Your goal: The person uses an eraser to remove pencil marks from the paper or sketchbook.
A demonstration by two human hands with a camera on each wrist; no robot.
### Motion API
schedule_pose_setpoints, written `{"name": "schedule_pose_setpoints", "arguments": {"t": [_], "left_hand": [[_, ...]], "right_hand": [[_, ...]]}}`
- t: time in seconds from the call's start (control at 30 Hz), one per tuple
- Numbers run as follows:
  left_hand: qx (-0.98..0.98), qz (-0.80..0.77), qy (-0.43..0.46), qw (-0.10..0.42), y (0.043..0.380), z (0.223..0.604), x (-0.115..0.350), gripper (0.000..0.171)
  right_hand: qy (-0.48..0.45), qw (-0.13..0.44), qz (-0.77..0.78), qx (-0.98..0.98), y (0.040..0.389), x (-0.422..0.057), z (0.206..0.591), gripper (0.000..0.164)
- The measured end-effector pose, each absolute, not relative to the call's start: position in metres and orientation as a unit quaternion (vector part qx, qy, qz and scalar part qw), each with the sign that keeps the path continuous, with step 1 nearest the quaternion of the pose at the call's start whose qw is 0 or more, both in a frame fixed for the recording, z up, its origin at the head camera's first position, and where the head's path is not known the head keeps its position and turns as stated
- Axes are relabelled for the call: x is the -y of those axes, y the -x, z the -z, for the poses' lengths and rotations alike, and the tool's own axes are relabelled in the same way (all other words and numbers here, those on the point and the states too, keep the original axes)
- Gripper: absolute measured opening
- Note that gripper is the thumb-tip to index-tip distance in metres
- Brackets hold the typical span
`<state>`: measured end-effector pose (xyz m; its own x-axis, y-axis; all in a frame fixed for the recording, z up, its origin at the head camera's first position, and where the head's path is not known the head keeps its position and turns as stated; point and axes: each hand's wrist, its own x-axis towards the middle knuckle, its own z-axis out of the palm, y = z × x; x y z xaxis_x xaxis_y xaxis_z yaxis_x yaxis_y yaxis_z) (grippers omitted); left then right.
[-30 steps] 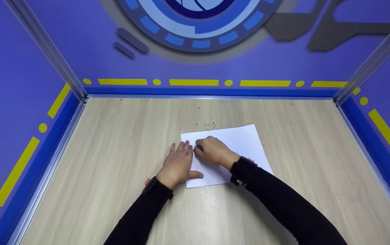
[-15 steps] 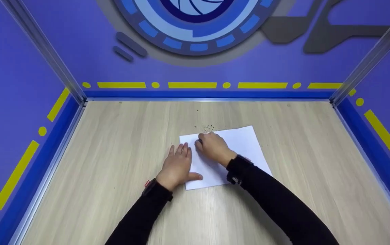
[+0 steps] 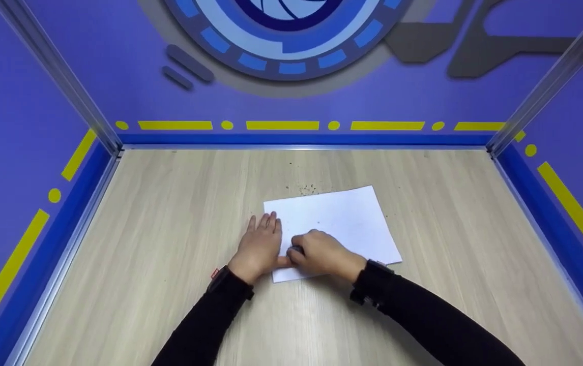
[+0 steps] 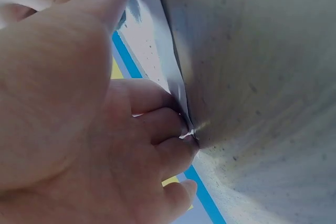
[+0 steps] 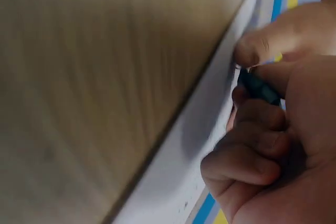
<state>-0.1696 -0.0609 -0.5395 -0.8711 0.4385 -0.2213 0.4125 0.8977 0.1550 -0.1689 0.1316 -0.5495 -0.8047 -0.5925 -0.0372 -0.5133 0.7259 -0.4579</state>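
A white sheet of paper, maybe a thin stack, lies slightly turned on the wooden table. My left hand rests flat on its left edge, fingers straight and thumb reaching onto the sheet. Low on the left part of the paper, my right hand grips a small dark eraser between thumb and curled fingers, right beside the left thumb. Most of the eraser is hidden by the fingers; the right wrist view shows it as dark green. A few tiny dark specks dot the sheet.
Dark crumbs are scattered on the table just beyond the paper's far edge. Blue-purple panels with yellow marks enclose the table at the back and both sides, joined by metal posts.
My right hand, with the eraser, goes up toward the paper's far edge and then comes down close to my left thumb. The left hand stays in place on the sheet.
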Motion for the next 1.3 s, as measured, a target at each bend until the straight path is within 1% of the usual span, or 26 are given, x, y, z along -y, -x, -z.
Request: {"name": "schedule_pose_setpoints", "arguments": {"t": [0.1, 0.17, 0.33, 0.4, 0.43, 0.47, 0.6, 0.63, 0.67, 0.8, 0.9, 0.93, 1.03, 1.17, 1.3], "left_hand": [[-0.966, -0.044, -0.221, 0.126, 0.168, 0.537, 0.059, 0.115], [-0.967, -0.041, -0.221, 0.123, 0.169, 0.538, 0.059, 0.118], [-0.968, -0.032, -0.218, 0.123, 0.169, 0.539, 0.058, 0.12], [-0.967, -0.028, -0.221, 0.121, 0.169, 0.538, 0.058, 0.12], [-0.967, -0.026, -0.222, 0.12, 0.169, 0.537, 0.057, 0.12], [-0.967, -0.026, -0.223, 0.119, 0.168, 0.537, 0.057, 0.12], [-0.967, -0.032, -0.221, 0.12, 0.167, 0.536, 0.057, 0.122], [-0.967, -0.033, -0.22, 0.123, 0.166, 0.536, 0.057, 0.123], [-0.967, -0.033, -0.219, 0.124, 0.166, 0.537, 0.057, 0.123], [-0.968, -0.026, -0.214, 0.126, 0.167, 0.538, 0.059, 0.124], [-0.968, -0.026, -0.215, 0.129, 0.167, 0.54, 0.056, 0.124], [-0.967, -0.027, -0.216, 0.131, 0.166, 0.54, 0.055, 0.124], [-0.966, -0.026, -0.221, 0.134, 0.165, 0.54, 0.053, 0.125], [-0.965, -0.031, -0.223, 0.134, 0.166, 0.538, 0.056, 0.125], [-0.966, -0.049, -0.22, 0.128, 0.167, 0.538, 0.059, 0.125]], "right_hand": [[0.295, 0.085, 0.211, -0.928, 0.172, -0.126, 0.551, 0.032], [0.289, 0.088, 0.212, -0.929, 0.177, -0.124, 0.551, 0.031], [0.259, 0.078, 0.215, -0.938, 0.2, -0.117, 0.552, 0.029], [0.241, 0.065, 0.214, -0.944, 0.212, -0.117, 0.554, 0.029], [0.238, 0.049, 0.208, -0.948, 0.222, -0.118, 0.565, 0.031], [0.231, 0.036, 0.2, -0.952, 0.228, -0.118, 0.567, 0.03], [0.204, 0.013, 0.201, -0.958, 0.247, -0.12, 0.569, 0.027], [0.2, 0.003, 0.199, -0.959, 0.253, -0.12, 0.574, 0.027], [0.19, 0.011, 0.205, -0.96, 0.251, -0.119, 0.564, 0.025], [0.183, 0.012, 0.201, -0.962, 0.261, -0.119, 0.571, 0.027], [0.17, 0.024, 0.2, -0.965, 0.251, -0.125, 0.568, 0.027], [0.162, 0.034, 0.206, -0.964, 0.243, -0.128, 0.562, 0.028], [0.159, 0.047, 0.221, -0.961, 0.223, -0.137, 0.561, 0.031], [0.188, 0.066, 0.235, -0.951, 0.197, -0.137, 0.553, 0.036], [0.198, 0.092, 0.248, -0.944, 0.188, -0.127, 0.545, 0.035]]}}
